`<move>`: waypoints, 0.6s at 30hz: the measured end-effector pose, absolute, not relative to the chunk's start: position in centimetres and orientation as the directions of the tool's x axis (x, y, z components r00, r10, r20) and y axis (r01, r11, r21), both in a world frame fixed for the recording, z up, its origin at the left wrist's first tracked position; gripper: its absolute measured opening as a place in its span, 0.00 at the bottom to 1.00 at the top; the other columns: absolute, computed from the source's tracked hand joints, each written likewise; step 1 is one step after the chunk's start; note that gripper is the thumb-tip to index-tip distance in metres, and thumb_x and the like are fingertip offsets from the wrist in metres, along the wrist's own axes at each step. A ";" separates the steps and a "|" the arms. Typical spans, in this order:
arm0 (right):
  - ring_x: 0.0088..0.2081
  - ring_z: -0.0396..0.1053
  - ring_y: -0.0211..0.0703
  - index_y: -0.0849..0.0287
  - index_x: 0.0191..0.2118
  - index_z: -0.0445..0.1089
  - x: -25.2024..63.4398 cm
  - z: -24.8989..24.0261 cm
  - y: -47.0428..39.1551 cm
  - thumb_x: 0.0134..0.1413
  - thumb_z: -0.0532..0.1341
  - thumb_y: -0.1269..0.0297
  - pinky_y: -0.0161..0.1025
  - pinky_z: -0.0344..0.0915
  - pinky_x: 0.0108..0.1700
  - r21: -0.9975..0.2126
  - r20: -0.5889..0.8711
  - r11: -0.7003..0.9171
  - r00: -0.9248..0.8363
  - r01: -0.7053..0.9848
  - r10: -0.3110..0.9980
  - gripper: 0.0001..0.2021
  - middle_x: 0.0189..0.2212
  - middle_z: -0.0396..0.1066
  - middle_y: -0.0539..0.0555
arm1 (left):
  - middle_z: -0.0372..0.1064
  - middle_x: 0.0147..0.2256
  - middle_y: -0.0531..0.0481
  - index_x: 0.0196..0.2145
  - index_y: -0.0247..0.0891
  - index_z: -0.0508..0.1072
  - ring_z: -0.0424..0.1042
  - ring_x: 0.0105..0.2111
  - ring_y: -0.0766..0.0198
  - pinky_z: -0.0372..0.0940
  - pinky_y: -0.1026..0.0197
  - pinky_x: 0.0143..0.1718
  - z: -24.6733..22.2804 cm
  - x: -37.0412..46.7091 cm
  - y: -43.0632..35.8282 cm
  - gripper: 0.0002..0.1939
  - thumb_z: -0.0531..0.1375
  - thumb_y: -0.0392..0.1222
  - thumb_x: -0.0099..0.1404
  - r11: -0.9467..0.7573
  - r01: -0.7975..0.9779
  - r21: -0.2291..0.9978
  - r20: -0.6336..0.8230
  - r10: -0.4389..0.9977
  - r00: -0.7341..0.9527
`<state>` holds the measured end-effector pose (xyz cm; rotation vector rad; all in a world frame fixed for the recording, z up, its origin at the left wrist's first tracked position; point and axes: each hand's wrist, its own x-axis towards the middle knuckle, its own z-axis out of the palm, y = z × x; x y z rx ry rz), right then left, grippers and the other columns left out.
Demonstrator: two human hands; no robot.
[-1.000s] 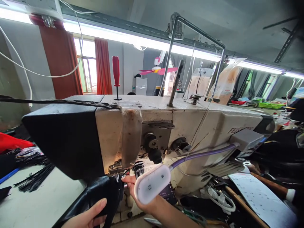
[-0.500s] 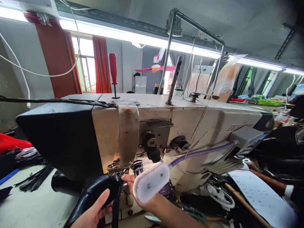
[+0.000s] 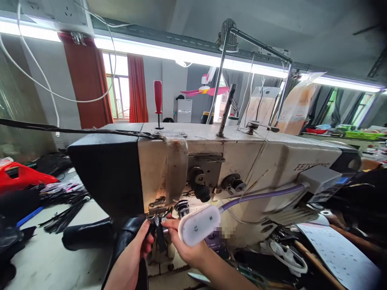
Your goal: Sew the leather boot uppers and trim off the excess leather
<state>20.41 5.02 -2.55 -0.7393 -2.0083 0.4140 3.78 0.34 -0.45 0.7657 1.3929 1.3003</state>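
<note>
The left hand point(image 3: 131, 251) has come up since half a second ago, closing in on the right hand point(image 3: 190, 251) under the left end of the sewing machine point(image 3: 236, 153). Its thumb and fingers are pinched together on the edge of a glossy black piece point(image 3: 128, 229), which lies beneath that end. The right fingertips touch a black strip point(image 3: 161, 237) just below the machine's needle area; a white oval lamp point(image 3: 201, 225) covers part of that hand, so I can't tell whether they grip. A red-handled screwdriver point(image 3: 157, 98) stands atop the machine.
</note>
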 end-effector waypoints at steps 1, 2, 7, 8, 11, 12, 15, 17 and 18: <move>0.43 0.74 0.47 0.59 0.40 0.77 20.8 -2.5 4.7 0.59 0.53 0.65 0.40 0.69 0.49 -0.541 0.654 0.761 -0.389 0.360 0.649 0.15 0.39 0.77 0.57 | 0.66 0.18 0.50 0.22 0.37 0.74 0.61 0.19 0.66 0.57 0.62 0.22 -0.5 3.6 -0.4 0.28 0.66 0.68 0.45 0.207 -0.163 0.965 -0.242 0.941 -0.235; 0.45 0.74 0.49 0.58 0.42 0.77 21.4 -2.6 4.4 0.60 0.54 0.65 0.42 0.69 0.50 -0.524 0.655 0.754 -0.379 0.396 0.654 0.14 0.40 0.77 0.58 | 0.64 0.16 0.51 0.20 0.38 0.73 0.59 0.17 0.66 0.56 0.61 0.21 -0.5 3.4 -1.3 0.26 0.67 0.67 0.45 0.180 -0.113 0.977 -0.202 0.953 -0.226; 0.45 0.72 0.50 0.54 0.44 0.76 24.7 -3.2 2.4 0.61 0.58 0.64 0.42 0.69 0.46 -0.492 0.742 0.690 -0.158 0.532 0.651 0.11 0.40 0.75 0.58 | 0.72 0.52 0.37 0.45 0.40 0.78 0.63 0.56 0.40 0.53 0.40 0.59 0.1 2.1 -4.3 0.17 0.64 0.41 0.56 -0.196 0.625 0.755 0.445 0.853 -0.271; 0.44 0.72 0.49 0.53 0.44 0.76 24.8 -3.2 1.9 0.61 0.58 0.64 0.40 0.69 0.44 -0.503 0.751 0.694 -0.138 0.516 0.646 0.10 0.40 0.74 0.57 | 0.60 0.62 0.37 0.55 0.37 0.72 0.51 0.64 0.38 0.44 0.36 0.63 0.3 1.8 -4.0 0.26 0.60 0.34 0.57 -0.133 0.661 0.739 0.412 0.865 -0.287; 0.43 0.71 0.46 0.53 0.46 0.75 23.4 -3.4 -0.2 0.63 0.57 0.64 0.37 0.69 0.41 -0.563 0.715 0.713 -0.187 0.417 0.674 0.11 0.41 0.71 0.57 | 0.69 0.56 0.40 0.50 0.37 0.75 0.63 0.59 0.48 0.54 0.45 0.62 0.8 0.1 -1.8 0.21 0.57 0.27 0.60 -0.078 0.588 0.805 0.295 0.913 -0.282; 0.42 0.71 0.45 0.53 0.46 0.75 22.5 -3.7 -1.1 0.63 0.57 0.63 0.36 0.69 0.40 -0.596 0.679 0.711 -0.237 0.373 0.695 0.11 0.41 0.70 0.58 | 0.73 0.51 0.42 0.48 0.37 0.75 0.68 0.55 0.52 0.57 0.45 0.60 0.9 -0.7 -1.2 0.17 0.58 0.29 0.63 -0.057 0.548 0.835 0.263 0.915 -0.305; 0.40 0.71 0.45 0.55 0.44 0.75 19.7 -5.5 -3.6 0.65 0.56 0.60 0.36 0.70 0.39 -0.740 0.499 0.619 -0.401 0.264 0.768 0.12 0.40 0.70 0.59 | 0.75 0.43 0.46 0.44 0.37 0.74 0.74 0.45 0.57 0.66 0.45 0.52 1.3 -4.2 -1.0 0.10 0.61 0.42 0.66 0.023 0.367 0.930 0.162 0.870 -0.466; 0.42 0.71 0.47 0.55 0.46 0.74 18.2 -7.2 -4.6 0.64 0.56 0.55 0.38 0.71 0.42 -0.845 0.350 0.489 -0.468 0.216 0.811 0.14 0.43 0.70 0.60 | 0.75 0.39 0.48 0.44 0.35 0.73 0.75 0.38 0.60 0.70 0.50 0.44 1.6 -7.1 -2.9 0.12 0.60 0.45 0.67 0.057 0.183 0.981 0.062 0.808 -0.585; 0.45 0.71 0.48 0.55 0.50 0.72 17.5 -8.0 -4.9 0.63 0.57 0.52 0.41 0.70 0.45 -0.894 0.276 0.406 -0.478 0.190 0.833 0.17 0.46 0.69 0.61 | 0.75 0.36 0.49 0.46 0.35 0.71 0.76 0.33 0.61 0.71 0.53 0.39 1.7 -8.5 -4.5 0.13 0.58 0.45 0.68 0.064 0.075 0.995 -0.002 0.771 -0.637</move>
